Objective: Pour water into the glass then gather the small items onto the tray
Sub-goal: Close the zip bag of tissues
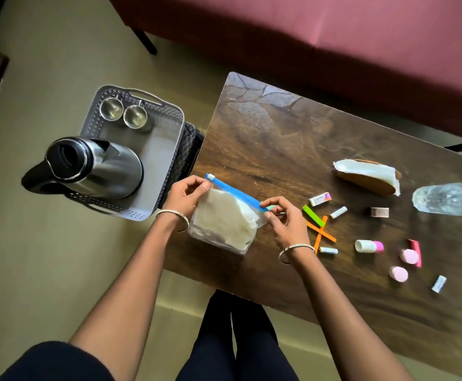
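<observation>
Both hands held a plastic bag [224,221] in the middle: left hand [186,195] and right hand [284,218] pinched tight on its blue top.

Left hand [187,195] and right hand [284,220]: bare, no gloves or rings visible. Forearms bare to above the elbow. One thin silver-coloured bangle [172,215] on the left wrist, a matching bangle [295,250] on the right wrist. Short black sleeve [51,361] visible at the left upper arm. Legs in black trousers [235,339], plain, no markings seen.
</observation>
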{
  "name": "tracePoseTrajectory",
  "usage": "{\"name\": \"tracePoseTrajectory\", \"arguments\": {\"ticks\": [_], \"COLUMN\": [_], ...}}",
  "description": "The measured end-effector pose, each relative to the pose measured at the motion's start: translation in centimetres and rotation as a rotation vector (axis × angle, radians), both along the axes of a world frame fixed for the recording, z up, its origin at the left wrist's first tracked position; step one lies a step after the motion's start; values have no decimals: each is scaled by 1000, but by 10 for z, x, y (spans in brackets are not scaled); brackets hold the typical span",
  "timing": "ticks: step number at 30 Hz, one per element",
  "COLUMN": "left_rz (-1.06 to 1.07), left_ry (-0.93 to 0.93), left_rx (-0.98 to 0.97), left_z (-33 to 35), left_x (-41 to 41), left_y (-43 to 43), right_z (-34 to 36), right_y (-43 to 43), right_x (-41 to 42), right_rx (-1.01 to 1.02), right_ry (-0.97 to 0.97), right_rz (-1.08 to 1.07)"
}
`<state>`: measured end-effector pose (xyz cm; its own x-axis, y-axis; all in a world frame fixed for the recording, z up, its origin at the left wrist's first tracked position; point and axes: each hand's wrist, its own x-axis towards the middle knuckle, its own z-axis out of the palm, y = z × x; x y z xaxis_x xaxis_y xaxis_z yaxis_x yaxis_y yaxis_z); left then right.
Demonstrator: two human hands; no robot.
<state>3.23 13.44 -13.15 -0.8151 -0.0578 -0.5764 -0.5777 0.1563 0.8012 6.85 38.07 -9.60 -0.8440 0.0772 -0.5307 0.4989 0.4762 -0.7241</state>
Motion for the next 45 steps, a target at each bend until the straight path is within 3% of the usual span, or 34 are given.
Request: {"name": "tracePoseTrajectory", "arguments": {"ticks": [9,14,20,23,26,30,32,34,36,38,41,45], "left_rz": [-100,-173,-63,21,102,229,175,50,-57,-117,-67,28], "left_ry": [324,518,849,909,791,153,-148,-316,-350,-327,-278,-140], "left_rx": [213,85,-178,-164,5,331,586,855,1058,1122,1014,899], "left_z": [123,183,246,274,287,276,271,273,278,292,303,300], "left_x": [11,11,7,1,-2,10,30,51,65,72,73,66], "left_y": [19,32,53,65,76,90,101,116,134,153,173,168], "right_z": [126,189,269,303,335,369,378,385,387,389,392,398], "right_y": [26,39,51,50,50,56,61,66,70,74,81,100], "right_x": [3,12,29,37,42,38,36,36,37,37,40,44], "right_rx": [91,126,-139,-349,-421,-466,-487,-488,-486,-499,-493,-322], "right_ry": [241,371,402,488,611,723,746,760,773,785,797,816], "right_rz": [229,224,169,25,-120,-223,-276,-338,-392,-436,-451,-425]}}
